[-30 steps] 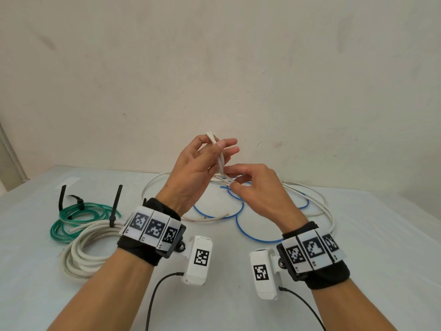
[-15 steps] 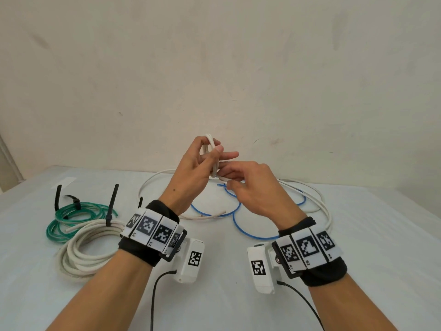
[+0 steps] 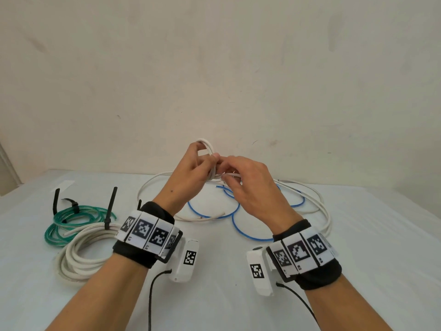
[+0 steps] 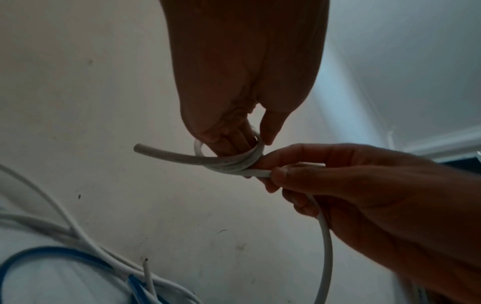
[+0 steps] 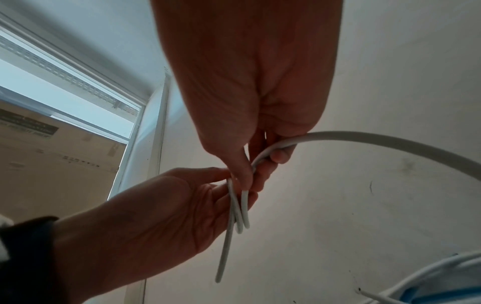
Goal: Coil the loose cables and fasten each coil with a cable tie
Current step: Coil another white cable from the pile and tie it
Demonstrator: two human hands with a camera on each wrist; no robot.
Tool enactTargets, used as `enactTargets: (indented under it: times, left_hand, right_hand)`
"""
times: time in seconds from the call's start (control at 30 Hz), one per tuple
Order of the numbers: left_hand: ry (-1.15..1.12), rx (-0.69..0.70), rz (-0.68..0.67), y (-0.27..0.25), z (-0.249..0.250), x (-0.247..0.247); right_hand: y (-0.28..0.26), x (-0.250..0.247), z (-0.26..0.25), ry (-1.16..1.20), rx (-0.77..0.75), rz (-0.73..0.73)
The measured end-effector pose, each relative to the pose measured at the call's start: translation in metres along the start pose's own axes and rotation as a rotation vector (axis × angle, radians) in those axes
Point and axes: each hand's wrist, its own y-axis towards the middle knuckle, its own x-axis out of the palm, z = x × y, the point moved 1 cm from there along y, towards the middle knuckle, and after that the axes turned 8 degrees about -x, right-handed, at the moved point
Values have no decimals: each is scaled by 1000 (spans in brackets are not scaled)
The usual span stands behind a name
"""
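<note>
A thin white cable (image 3: 205, 142) is wound in small loops round the fingers of my left hand (image 3: 202, 163), raised above the table. The thumb presses the loops (image 4: 229, 162) against the fingers, and the cable's short free end (image 4: 156, 152) sticks out to the side. My right hand (image 3: 229, 177) pinches the running part of the same cable (image 4: 260, 173) right beside the loops. From there the cable (image 5: 364, 139) arcs away and down to its loose length (image 3: 319, 204) on the table. A loose blue cable (image 3: 236, 218) lies under my hands.
At the left of the white table (image 3: 381, 235) lie a green coil (image 3: 69, 223) and a thick white coil (image 3: 83, 249), each with a black cable tie (image 3: 109, 209) standing up. A wall rises close behind the table.
My hands have closed in on each other. The left fingers have curled down over the loops, and the right hand has brought the cable up against them.
</note>
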Motion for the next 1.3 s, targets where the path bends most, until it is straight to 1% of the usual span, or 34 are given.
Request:
enactTargets:
  times: [0.07,0.13,0.23,0.3,0.47,0.57,0.67,0.77,0.87,1.0,1.1,1.2,1.27,1.3]
  left_hand:
    - [173,35,38,2,-5,0]
    - [274,55,26,3,-10,0]
    - [364,30,-2,2,-9,2]
    - [368,-5,-25,0,-5,1]
    - [112,-128,-104,-5,6,-4]
    - [-21,-196,-161,-5,8,-4]
    - [-261,-291,-174,-5,10,-6]
    - [-459,-341,-196,-4,11,-7]
    - [-585,-352,-237,-4,11,-4]
    - [-709,-314,-245,-4,11,0]
    - [-755,-299,-251,-3,11,0]
    - [-689,-349,-291,-5,14,-5]
    - [-704,-378,-329,-7,16,-7]
    - [-734,-382,-327,-7,17,-7]
  right_hand:
    - [-1,1,-2,38,37,-14]
    - [-1,3,-2,57,49,-31]
    - [0,-3,-2,67,47,-55]
    - [3,-11,0,73,31,-19]
    - [5,-26,7,195,19,125]
    - [3,-23,14,173,24,177]
    - [2,-24,21,170,74,242]
    - [2,-21,25,178,114,261]
    - [3,-13,27,164,121,233]
    - [2,-5,26,127,131,187]
    - [1,-1,21,64,140,117]
    - [1,-5,19,11,148,144]
    - [2,-8,18,4,153,167]
    - [2,-7,17,10,153,166]
